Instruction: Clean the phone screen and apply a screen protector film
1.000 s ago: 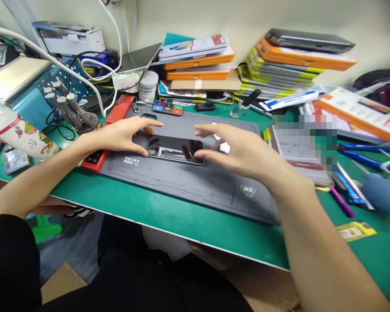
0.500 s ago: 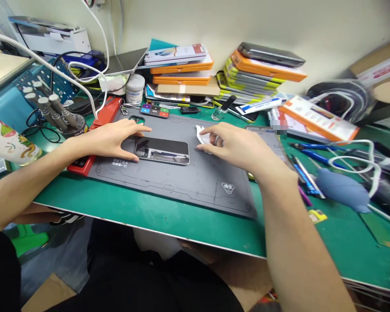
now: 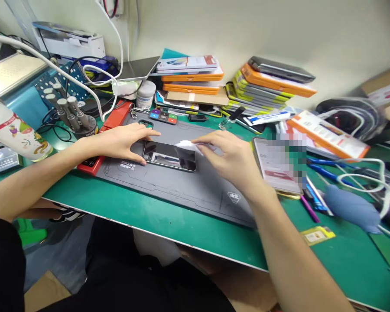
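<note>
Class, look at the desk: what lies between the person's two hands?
In the head view, a dark phone lies on the grey mat between the left hand and right hand, which holds a white wipe.

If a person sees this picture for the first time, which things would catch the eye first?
First, the black glossy phone lying flat on the grey rubber work mat at the centre. The left hand rests on its left end, while the right hand holds a small white wipe over its far right corner. Behind, against the wall, stand stacks of orange and yellow flat boxes.
</note>
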A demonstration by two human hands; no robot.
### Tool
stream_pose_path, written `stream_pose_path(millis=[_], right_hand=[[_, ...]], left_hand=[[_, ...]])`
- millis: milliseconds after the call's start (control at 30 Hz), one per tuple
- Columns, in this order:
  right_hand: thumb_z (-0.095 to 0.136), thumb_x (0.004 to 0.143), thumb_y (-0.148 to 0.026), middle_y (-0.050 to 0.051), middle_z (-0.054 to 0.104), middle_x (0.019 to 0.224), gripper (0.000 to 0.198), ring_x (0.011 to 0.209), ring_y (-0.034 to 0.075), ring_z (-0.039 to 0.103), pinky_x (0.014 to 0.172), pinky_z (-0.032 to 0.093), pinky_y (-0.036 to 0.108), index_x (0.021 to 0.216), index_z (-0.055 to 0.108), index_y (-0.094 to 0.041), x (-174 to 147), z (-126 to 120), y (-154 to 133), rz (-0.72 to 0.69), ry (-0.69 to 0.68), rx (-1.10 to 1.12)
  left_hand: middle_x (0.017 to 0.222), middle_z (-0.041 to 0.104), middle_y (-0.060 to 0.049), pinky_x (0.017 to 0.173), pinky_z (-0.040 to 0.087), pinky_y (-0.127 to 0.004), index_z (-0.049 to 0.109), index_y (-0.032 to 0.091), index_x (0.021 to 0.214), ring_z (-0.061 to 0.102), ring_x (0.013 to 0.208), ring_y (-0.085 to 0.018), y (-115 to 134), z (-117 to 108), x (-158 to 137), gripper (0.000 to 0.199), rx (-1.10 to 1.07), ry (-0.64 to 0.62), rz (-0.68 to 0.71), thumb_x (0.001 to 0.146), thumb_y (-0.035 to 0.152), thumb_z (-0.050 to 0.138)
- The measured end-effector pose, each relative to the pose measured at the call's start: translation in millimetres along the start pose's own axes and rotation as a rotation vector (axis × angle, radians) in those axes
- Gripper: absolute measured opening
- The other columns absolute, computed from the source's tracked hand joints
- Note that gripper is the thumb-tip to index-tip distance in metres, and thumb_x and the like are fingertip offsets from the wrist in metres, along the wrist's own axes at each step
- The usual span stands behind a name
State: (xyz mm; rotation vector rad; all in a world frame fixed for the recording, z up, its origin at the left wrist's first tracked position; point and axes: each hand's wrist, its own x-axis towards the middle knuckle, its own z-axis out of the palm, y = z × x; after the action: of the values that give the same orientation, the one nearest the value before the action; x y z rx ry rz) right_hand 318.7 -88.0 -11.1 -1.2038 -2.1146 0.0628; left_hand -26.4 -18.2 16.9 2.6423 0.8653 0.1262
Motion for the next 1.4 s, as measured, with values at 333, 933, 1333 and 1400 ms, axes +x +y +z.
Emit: stream_pose_path(millis=[333, 933, 1333, 1400], right_hand=[[0.063, 0.111, -0.021, 0.009, 0.087, 0.116, 0.019, 0.108, 0.028, 0.078, 0.094, 0.06, 0.047, 0.115, 0.081, -0.027, -8, 23, -28, -0.263, -0.043, 0.004], [0.043, 0.119, -0.043, 0.014, 0.077, 0.144, 0.046, 0.137, 0.034, 0.065, 0.131, 0.042, 0.065, 0.15, 0.073, -0.026, -7, 42, -45, -0.283, -0.291, -0.059], [0.038, 0.118, -0.033, 0.015, 0.074, 0.142, 0.049, 0.139, 0.034, 0.067, 0.138, 0.034, 0.072, 0.157, 0.067, -0.026, 13, 62, -59, -0.276, -0.291, -0.128], [0.038, 0.117, -0.032, 0.015, 0.073, 0.144, 0.05, 0.142, 0.034, 0.066, 0.139, 0.033, 0.071, 0.158, 0.066, -0.023, 10, 58, -61, -0.304, -0.308, -0.136]], left_hand=[[0.154, 0.072, -0.009, 0.115, 0.046, -0.036, 0.038, 0.029, 0.176, 0.06, 0.146, -0.031, -4, 9, 4, 0.105, -0.078, 0.005, -0.012, 0.089, 0.065, 0.084], [0.152, 0.074, -0.009, 0.12, 0.045, -0.039, 0.034, 0.029, 0.178, 0.058, 0.149, -0.032, -7, 16, 7, 0.108, -0.122, 0.048, 0.031, 0.088, 0.058, 0.086], [0.158, 0.068, -0.015, 0.118, 0.048, -0.037, 0.034, 0.025, 0.178, 0.06, 0.148, -0.032, -5, 15, 6, 0.11, -0.113, 0.06, 0.02, 0.086, 0.052, 0.089], [0.154, 0.071, -0.014, 0.116, 0.049, -0.037, 0.034, 0.026, 0.178, 0.062, 0.145, -0.032, -7, 16, 5, 0.11, -0.123, 0.072, 0.032, 0.086, 0.048, 0.09]])
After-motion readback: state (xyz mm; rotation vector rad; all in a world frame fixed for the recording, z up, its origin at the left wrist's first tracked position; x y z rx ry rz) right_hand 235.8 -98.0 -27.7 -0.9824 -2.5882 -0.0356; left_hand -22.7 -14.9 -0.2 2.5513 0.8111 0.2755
